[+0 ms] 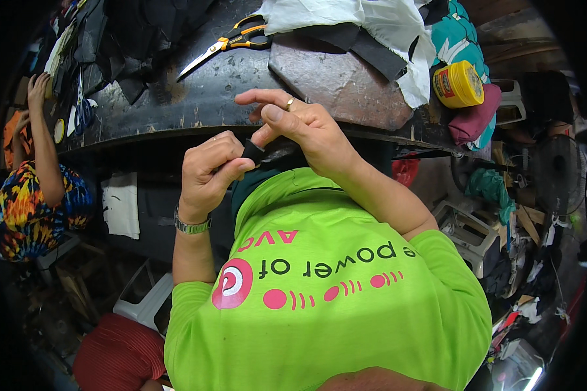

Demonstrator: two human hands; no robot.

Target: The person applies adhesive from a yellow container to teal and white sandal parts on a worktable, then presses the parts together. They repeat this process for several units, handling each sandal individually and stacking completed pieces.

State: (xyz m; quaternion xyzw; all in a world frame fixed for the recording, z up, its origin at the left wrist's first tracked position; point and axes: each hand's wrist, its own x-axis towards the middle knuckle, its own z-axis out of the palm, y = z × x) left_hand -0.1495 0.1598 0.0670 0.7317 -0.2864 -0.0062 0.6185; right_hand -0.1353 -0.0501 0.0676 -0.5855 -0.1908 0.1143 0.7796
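Note:
My left hand (210, 166), with a metal watch on its wrist, is closed with its thumb pressed on a small black piece of material (253, 152). That piece looks like cloth or leather. Just to its right is my right hand (310, 130), which wears a ring. Its fingers are apart, the index stretched out to the left, while another fingertip touches or goes into the black piece; which of these I cannot tell. Both hands are in front of the near edge of the dark worktable (195, 107). Beyond them lie scissors (231, 42) with black and orange handles, blades pointing left.
Black material pieces (127, 39) heap at the back left. A flat brownish slab (346, 85) lies on the table under white cloth (346, 14). A yellow tub (458, 85) rests at the right. At the far left a person in a colourful shirt (39, 208) reaches toward the table.

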